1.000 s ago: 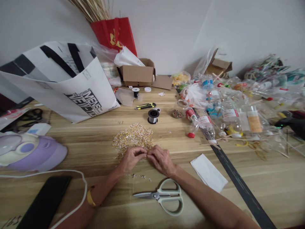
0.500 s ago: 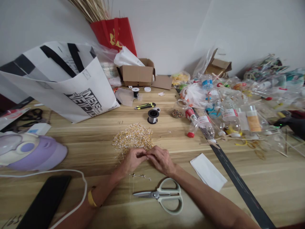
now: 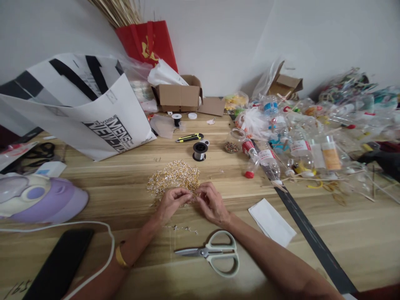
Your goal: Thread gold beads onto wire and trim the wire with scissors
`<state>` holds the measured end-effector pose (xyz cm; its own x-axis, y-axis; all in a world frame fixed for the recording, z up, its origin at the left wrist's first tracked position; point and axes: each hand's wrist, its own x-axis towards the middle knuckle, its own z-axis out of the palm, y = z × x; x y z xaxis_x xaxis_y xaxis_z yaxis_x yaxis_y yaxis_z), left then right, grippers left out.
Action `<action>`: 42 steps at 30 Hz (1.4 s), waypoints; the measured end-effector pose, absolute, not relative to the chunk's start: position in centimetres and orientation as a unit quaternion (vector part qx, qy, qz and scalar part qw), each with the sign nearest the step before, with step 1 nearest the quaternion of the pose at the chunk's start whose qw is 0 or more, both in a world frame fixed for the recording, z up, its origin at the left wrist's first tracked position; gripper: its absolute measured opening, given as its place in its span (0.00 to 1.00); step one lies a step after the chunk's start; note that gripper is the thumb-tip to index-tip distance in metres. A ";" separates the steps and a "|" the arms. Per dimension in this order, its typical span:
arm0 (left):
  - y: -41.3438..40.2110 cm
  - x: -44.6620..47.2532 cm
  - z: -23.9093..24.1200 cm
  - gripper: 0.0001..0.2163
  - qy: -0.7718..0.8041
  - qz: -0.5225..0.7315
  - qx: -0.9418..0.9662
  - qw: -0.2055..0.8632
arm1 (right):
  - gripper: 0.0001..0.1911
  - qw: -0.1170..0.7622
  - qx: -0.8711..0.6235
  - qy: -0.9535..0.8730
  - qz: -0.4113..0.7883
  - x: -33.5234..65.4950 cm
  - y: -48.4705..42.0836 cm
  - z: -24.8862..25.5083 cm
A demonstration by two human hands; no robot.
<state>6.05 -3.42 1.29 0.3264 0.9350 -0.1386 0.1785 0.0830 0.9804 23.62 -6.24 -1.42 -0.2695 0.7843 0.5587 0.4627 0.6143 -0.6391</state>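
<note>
My left hand and my right hand meet at the near edge of a pile of gold and silver beaded chain. Thumb and forefinger of the left are pinched together, and what lies between them is too small to name. The right hand's fingers are also bent into a pinch, a little apart from the left, its contents hidden. Just below the hands a short beaded strand lies on the wood. Nearer to me are scissors with pale handles, their blades pointing left.
Behind the pile stand a spool of wire and a yellow-black utility knife. A glass jar of beads and many plastic bottles crowd the right. Folded white paper lies by my right forearm; a black phone is at left.
My hands have drawn slightly apart at the fingertips, the right one lifting its fingers a little. The chain pile and the scissors stay in place.
</note>
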 end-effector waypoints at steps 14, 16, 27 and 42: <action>-3.5 6.2 1.2 0.09 0.477 0.346 0.571 0.571 | 0.06 0.416 -0.378 -0.802 0.202 23.6 -5.6 -1.9; -3.5 6.2 1.3 0.09 0.479 0.342 0.573 0.571 | 0.06 0.412 -0.378 -0.804 0.201 23.6 -5.6 -1.9; -3.5 6.2 0.9 0.08 0.480 0.346 0.579 0.561 | 0.06 0.402 -0.400 -0.804 0.180 23.6 -5.6 -2.2; -3.4 6.1 0.7 0.07 0.491 0.364 0.559 0.560 | 0.06 0.360 -0.383 -0.837 0.153 23.5 -5.9 -1.9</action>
<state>6.13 -3.38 0.72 0.2533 0.9567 -0.1431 0.1421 0.1096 0.9838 23.52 -5.93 -1.91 -0.4465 0.7513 0.4860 0.5311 0.6596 -0.5318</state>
